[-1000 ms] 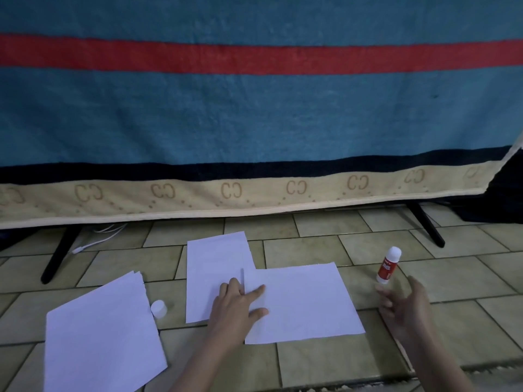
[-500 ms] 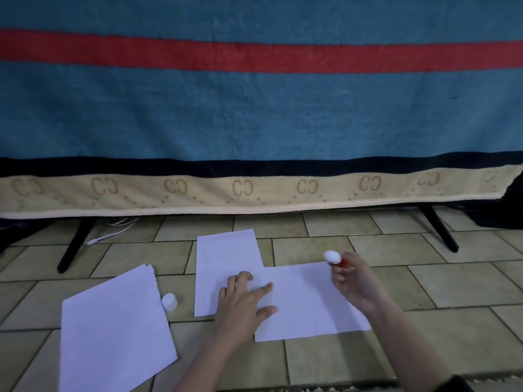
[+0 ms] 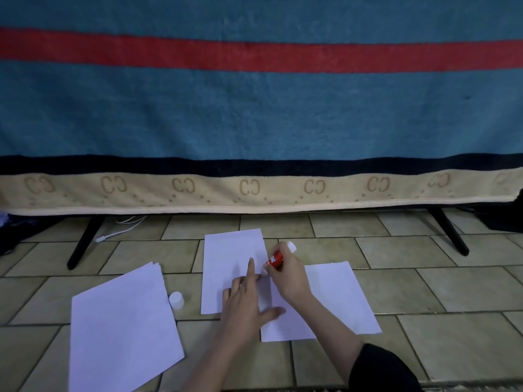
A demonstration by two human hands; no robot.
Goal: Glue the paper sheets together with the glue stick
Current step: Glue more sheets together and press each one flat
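Glue stick point(image 3: 276, 259), red label, writing unreadable

On the floor point(image 3: 424, 349), a stack of paper point(image 3: 121, 329) lies at the left, with a cap point(image 3: 176, 299) just beside its right edge. Right of the cap lies an upright sheet point(image 3: 226, 256), and a wider sheet point(image 3: 339, 295) overlaps its right side. Both hands meet over that seam, the left hand point(image 3: 243, 304) resting on it, the right hand point(image 3: 288, 275) holding the glue stick point(image 3: 276, 258) there. A draped blanket point(image 3: 254, 123) hangs behind everything.

Tiled floor point(image 3: 424, 281) — paper sheets point(image 3: 232, 258), white cap point(image 3: 176, 300).
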